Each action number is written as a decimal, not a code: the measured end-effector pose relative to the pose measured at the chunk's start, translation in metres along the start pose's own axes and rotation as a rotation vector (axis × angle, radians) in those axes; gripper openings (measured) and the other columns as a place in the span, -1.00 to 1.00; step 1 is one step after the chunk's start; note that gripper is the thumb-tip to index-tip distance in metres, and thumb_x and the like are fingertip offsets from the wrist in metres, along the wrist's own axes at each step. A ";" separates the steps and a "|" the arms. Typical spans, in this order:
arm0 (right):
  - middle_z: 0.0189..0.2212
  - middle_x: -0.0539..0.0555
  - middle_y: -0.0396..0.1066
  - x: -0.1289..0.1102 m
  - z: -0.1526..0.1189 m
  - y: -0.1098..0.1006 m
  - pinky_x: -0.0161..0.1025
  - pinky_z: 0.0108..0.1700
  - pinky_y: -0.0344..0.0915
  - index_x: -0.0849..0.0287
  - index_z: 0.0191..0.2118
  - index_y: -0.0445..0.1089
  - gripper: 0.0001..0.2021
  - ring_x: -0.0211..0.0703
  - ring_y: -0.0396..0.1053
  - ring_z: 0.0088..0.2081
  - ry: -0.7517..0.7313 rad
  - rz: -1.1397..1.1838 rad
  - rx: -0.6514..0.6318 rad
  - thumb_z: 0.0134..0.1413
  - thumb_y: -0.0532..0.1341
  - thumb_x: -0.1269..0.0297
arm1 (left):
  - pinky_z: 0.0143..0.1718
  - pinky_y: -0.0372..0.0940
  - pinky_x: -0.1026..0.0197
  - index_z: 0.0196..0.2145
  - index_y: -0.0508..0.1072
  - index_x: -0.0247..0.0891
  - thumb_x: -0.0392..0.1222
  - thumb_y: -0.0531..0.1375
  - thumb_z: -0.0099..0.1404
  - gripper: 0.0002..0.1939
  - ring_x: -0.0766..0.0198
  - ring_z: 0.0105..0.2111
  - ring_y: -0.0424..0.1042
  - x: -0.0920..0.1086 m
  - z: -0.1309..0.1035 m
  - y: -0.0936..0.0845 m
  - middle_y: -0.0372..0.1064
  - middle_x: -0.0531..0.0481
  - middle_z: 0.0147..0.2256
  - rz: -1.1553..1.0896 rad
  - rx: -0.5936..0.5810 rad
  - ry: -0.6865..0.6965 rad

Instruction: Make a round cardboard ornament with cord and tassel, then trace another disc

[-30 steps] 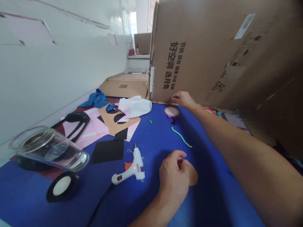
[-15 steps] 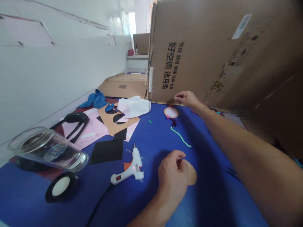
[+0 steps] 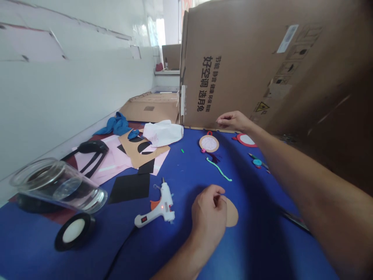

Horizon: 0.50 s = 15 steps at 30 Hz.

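My left hand (image 3: 209, 214) is closed low over the blue table, its fingers curled at the edge of a round brown cardboard disc (image 3: 232, 214); the hand hides part of the disc. Raised before the big carton, my right hand (image 3: 234, 120) pinches thumb and fingers together; what is between them is too small to make out. Below it lies a round ornament (image 3: 209, 144) with a brown rim, white centre, pink bead and dark tassel (image 3: 214, 157). A green cord (image 3: 219, 168) stretches between the ornament and my left hand. Left of that hand lies a white glue gun (image 3: 160, 206), its light lit.
A glass jar (image 3: 67, 186) lies tipped at left, near a black-rimmed lid (image 3: 74, 231). Behind are black paper (image 3: 129, 188), cut brown card (image 3: 136, 153) and white cloth (image 3: 164, 133). A large carton (image 3: 247, 62) stands across the back. At right is a red-rimmed disc (image 3: 247, 140).
The view has shifted slightly, so more of the red-rimmed disc and small items at right shows. My hands keep nearly the same poses.
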State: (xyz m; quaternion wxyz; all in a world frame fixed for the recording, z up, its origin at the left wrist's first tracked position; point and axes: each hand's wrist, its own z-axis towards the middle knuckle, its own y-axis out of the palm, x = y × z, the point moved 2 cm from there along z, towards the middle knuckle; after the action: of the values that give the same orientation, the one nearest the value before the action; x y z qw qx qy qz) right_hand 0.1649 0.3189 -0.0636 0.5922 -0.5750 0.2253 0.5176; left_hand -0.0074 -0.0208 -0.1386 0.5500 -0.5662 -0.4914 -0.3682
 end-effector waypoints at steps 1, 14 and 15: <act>-0.44 0.05 0.56 -0.003 -0.003 -0.002 -0.16 -0.19 0.55 0.15 -0.35 0.62 -0.65 -0.16 0.49 -0.37 0.002 0.001 -0.006 -0.12 0.61 0.00 | -0.17 0.34 0.12 -0.17 0.62 -0.08 -0.34 0.23 0.28 -0.76 0.07 -0.17 0.55 0.000 0.000 0.000 0.61 -0.03 -0.24 0.000 0.004 0.000; -0.38 0.08 0.60 -0.047 -0.034 -0.013 -0.12 -0.11 0.53 0.15 -0.33 0.65 -0.57 -0.13 0.51 -0.31 -0.018 0.065 -0.158 -0.20 0.64 -0.08 | -0.28 0.35 0.23 -0.19 0.60 -0.12 -0.29 0.26 0.29 -0.83 0.19 -0.30 0.51 -0.004 0.007 -0.003 0.56 -0.01 -0.30 -0.116 0.002 0.040; -0.37 0.08 0.60 -0.050 -0.036 -0.013 -0.12 -0.11 0.53 0.14 -0.32 0.65 -0.55 -0.13 0.51 -0.30 -0.025 0.074 -0.165 -0.22 0.64 -0.10 | -0.30 0.36 0.24 -0.19 0.60 -0.13 -0.28 0.27 0.29 -0.85 0.20 -0.31 0.50 -0.005 0.008 -0.003 0.55 -0.01 -0.31 -0.132 0.001 0.046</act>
State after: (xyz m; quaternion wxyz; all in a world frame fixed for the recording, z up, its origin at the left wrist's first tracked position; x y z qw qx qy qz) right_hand 0.1704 0.2707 -0.0230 0.5261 -0.6067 0.1954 0.5630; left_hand -0.0124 -0.0139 -0.1436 0.5360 -0.5237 -0.5150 -0.4162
